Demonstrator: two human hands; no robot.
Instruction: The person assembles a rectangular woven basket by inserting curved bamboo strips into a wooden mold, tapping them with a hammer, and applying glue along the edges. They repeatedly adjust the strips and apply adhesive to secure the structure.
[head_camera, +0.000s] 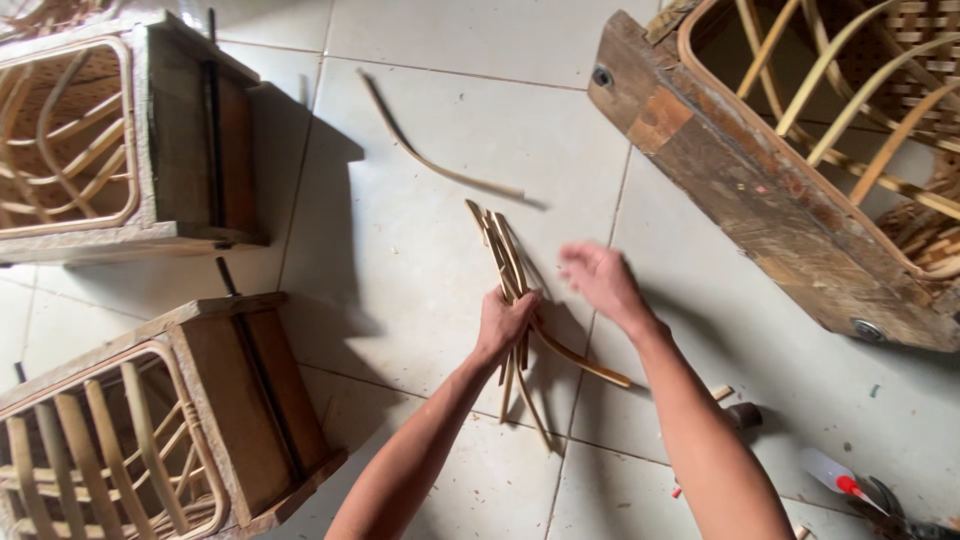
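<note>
The bundle of cane strips (508, 290) stands over the middle of the tiled floor (420, 250), grasped in the left hand (505, 322). The right hand (600, 280) hovers just beside it, fingers loose and blurred, holding nothing. One curved strip (430, 160) lies apart, toward the far edge. Wooden frames (230, 400) stand at the left.

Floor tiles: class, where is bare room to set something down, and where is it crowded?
Bare tiles lie between the left wooden frames and the strip bundle; more at top centre above the loose strip. Crowded: lower right, near the bottle.
</note>
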